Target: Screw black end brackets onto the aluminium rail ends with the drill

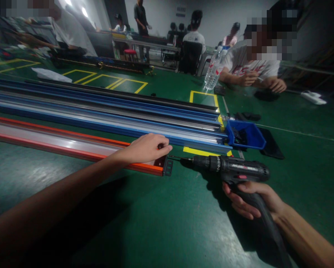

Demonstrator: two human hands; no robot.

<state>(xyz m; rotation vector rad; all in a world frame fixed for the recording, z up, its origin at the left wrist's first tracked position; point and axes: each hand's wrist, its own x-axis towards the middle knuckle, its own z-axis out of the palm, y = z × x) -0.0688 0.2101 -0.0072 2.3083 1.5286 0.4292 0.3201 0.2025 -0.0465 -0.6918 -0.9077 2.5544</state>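
My left hand (148,147) lies over the right end of a long orange metal rail (72,143), its fingers curled over the far edge. A black end cap (168,168) with slots sits at that end, just beside my fingers. My right hand (247,199) is wrapped around the grip of a black power drill (234,167). Its long thin bit points left, with the tip at or close to the end cap; whether they touch I cannot tell. What my left fingertips press on is partly hidden.
Several blue and black rails (113,121) lie side by side behind the orange one. A blue bin (246,136) with small dark parts stands at their right end. Beyond are clear plastic bottles (212,70), a white power strip (313,98) and a seated person (247,70) working with their hands.
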